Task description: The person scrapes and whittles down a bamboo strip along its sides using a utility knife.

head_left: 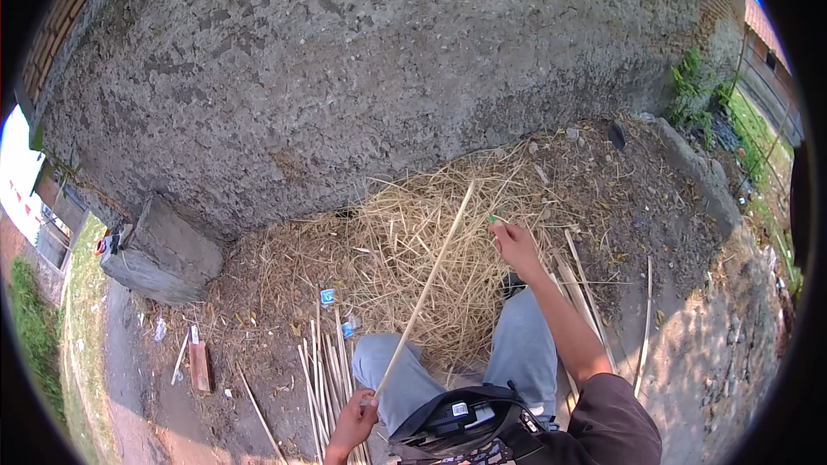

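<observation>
My left hand (353, 424) is closed around the lower end of a long, pale bamboo strip (432, 280). The strip slants up and away over my left knee, and its far end lies above a heap of shavings (405, 245). My right hand (517, 248) is in a fist to the right of the strip, apart from it. A small green end (493, 219) pokes out of that fist; the rest of the held thing is hidden or too thin to make out. A black bag (457, 418) rests at my lap.
Several bamboo strips (320, 383) lie to my left, and more strips (584, 293) lie to my right. A rough wall (388, 69) rises in front. At the left stand a concrete block (168, 250) and, nearer, a reddish-brown piece (199, 367) on the ground.
</observation>
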The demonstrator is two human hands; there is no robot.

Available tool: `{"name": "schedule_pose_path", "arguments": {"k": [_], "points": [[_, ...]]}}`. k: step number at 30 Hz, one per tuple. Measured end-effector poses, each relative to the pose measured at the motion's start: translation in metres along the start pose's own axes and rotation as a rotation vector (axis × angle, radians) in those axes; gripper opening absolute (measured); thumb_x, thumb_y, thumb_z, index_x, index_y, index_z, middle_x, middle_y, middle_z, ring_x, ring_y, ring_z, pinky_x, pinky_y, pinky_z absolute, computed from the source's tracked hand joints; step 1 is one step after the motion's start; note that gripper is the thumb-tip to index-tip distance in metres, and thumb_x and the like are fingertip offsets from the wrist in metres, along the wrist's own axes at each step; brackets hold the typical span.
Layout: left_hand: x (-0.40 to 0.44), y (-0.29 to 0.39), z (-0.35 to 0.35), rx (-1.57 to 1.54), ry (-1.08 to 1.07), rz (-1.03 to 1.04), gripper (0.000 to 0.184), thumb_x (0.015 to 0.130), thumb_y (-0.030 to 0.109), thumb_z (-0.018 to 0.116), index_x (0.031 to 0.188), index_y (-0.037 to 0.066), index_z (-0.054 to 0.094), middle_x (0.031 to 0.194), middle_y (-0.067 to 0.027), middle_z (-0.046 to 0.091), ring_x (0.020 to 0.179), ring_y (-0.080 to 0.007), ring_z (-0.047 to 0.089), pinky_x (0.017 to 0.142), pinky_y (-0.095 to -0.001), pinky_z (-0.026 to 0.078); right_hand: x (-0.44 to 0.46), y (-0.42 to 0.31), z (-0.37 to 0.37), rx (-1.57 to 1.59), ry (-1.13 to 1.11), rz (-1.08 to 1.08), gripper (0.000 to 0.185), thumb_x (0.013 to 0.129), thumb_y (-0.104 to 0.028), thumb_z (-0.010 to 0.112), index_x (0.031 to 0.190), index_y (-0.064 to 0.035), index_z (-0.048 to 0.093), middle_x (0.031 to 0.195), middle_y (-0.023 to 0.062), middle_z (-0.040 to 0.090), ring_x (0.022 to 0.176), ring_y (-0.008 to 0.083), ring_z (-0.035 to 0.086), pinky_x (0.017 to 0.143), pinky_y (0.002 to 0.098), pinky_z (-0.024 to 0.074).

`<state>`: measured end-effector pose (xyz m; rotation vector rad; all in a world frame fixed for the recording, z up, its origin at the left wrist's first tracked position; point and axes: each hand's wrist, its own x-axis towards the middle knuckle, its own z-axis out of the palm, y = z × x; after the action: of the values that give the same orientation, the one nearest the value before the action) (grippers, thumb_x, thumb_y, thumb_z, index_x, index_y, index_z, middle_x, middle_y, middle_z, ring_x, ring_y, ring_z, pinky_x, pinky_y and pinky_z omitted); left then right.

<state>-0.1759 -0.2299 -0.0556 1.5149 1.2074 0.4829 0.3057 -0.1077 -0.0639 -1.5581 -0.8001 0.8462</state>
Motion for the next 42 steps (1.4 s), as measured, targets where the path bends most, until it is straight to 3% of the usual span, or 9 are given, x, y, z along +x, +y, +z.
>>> {"name": "schedule_pose_path", "arguments": {"k": [8, 11, 20, 27, 30, 32, 33, 35, 42], "points": [[0.058, 0.033, 0.030, -0.257, -0.048, -0.159, 0.024, 0.106, 0.023, 0.045, 0.110, 0.001, 0.056, 0.073, -0.0060, 0.057, 0.052, -0.0092, 0.048, 0.046, -0.0239, 0.037, -0.136, -0.032, 0.071, -0.570, -0.339, -0.455, 0.028, 0.095, -0.029, 0.061, 0.111, -0.0072, 0.061, 0.081, 0.0148, 0.069, 0.067, 0.0322, 0.068, 0.056, 0.0415, 0.0515], [0.072, 0.041, 0.042, -0.416, 0.015, -0.192, 0.023, 0.105, 0.022, 0.048, 0.105, 0.002, 0.060, 0.070, -0.0025, 0.057, 0.051, -0.0075, 0.048, 0.045, -0.0233, 0.037, -0.150, -0.014, 0.079, -0.523, -0.239, -0.651, 0.029, 0.093, -0.029, 0.062, 0.114, -0.0097, 0.060, 0.089, 0.0129, 0.070, 0.067, 0.0338, 0.068, 0.057, 0.0449, 0.0528], [0.085, 0.066, 0.065, -0.303, 0.041, -0.165, 0.033, 0.105, 0.027, 0.048, 0.096, -0.001, 0.063, 0.062, 0.0037, 0.046, 0.044, -0.0031, 0.034, 0.040, -0.0216, 0.027, -0.163, -0.009, 0.080, -0.547, -0.302, -0.641, 0.019, 0.093, -0.028, 0.063, 0.106, -0.0149, 0.066, 0.094, 0.0105, 0.071, 0.062, 0.0340, 0.067, 0.052, 0.0432, 0.0530], [0.088, 0.040, 0.075, -0.306, 0.047, -0.136, 0.038, 0.107, 0.027, 0.044, 0.094, -0.001, 0.067, 0.061, 0.0035, 0.048, 0.053, -0.0024, 0.039, 0.048, -0.0227, 0.032, -0.167, -0.010, 0.079, -0.485, -0.237, -0.720, 0.018, 0.090, -0.032, 0.067, 0.095, -0.0150, 0.070, 0.084, 0.0088, 0.071, 0.058, 0.0317, 0.066, 0.045, 0.0408, 0.0503], [0.088, 0.031, 0.078, -0.051, 0.101, 0.014, 0.044, 0.107, 0.031, 0.041, 0.089, -0.001, 0.064, 0.060, -0.0035, 0.051, 0.052, -0.0119, 0.045, 0.051, -0.0273, 0.039, -0.170, -0.006, 0.080, -0.544, -0.263, -0.685, 0.019, 0.089, -0.033, 0.068, 0.094, -0.0154, 0.070, 0.085, 0.0078, 0.071, 0.057, 0.0313, 0.066, 0.045, 0.0401, 0.0502], [0.085, 0.035, 0.078, 0.231, 0.036, 0.110, 0.044, 0.107, 0.033, 0.038, 0.092, -0.001, 0.060, 0.065, -0.0181, 0.059, 0.056, -0.0324, 0.059, 0.057, -0.0407, 0.047, -0.171, -0.002, 0.082, -0.529, -0.238, -0.664, 0.019, 0.089, -0.033, 0.068, 0.092, -0.0154, 0.071, 0.084, 0.0071, 0.071, 0.056, 0.0303, 0.066, 0.043, 0.0395, 0.0498], [0.083, 0.039, 0.079, 0.230, 0.036, 0.108, 0.044, 0.107, 0.033, 0.038, 0.092, -0.001, 0.060, 0.065, -0.0181, 0.059, 0.056, -0.0324, 0.059, 0.057, -0.0407, 0.047, -0.172, -0.005, 0.083, -0.530, -0.240, -0.663, 0.019, 0.089, -0.033, 0.068, 0.092, -0.0154, 0.071, 0.084, 0.0071, 0.071, 0.056, 0.0303, 0.066, 0.043, 0.0395, 0.0498], [0.081, 0.050, 0.083, 0.506, 0.104, 0.123, 0.039, 0.105, 0.032, 0.038, 0.098, -0.001, 0.057, 0.072, -0.0305, 0.062, 0.069, -0.0510, 0.062, 0.061, -0.0547, 0.049, -0.174, -0.012, 0.082, -0.584, -0.188, -0.693, 0.019, 0.088, -0.034, 0.069, 0.091, -0.0159, 0.071, 0.082, 0.0068, 0.071, 0.054, 0.0286, 0.066, 0.041, 0.0383, 0.0485], [0.079, 0.068, 0.076, 0.618, 0.128, 0.205, 0.032, 0.105, 0.028, 0.040, 0.101, -0.001, 0.052, 0.066, -0.0313, 0.061, 0.064, -0.0541, 0.060, 0.058, -0.0610, 0.047, -0.159, -0.014, 0.077, -0.581, -0.071, -0.782, 0.016, 0.086, -0.034, 0.072, 0.088, -0.0177, 0.072, 0.069, 0.0038, 0.066, 0.047, 0.0256, 0.062, 0.037, 0.0367, 0.0458]]}}
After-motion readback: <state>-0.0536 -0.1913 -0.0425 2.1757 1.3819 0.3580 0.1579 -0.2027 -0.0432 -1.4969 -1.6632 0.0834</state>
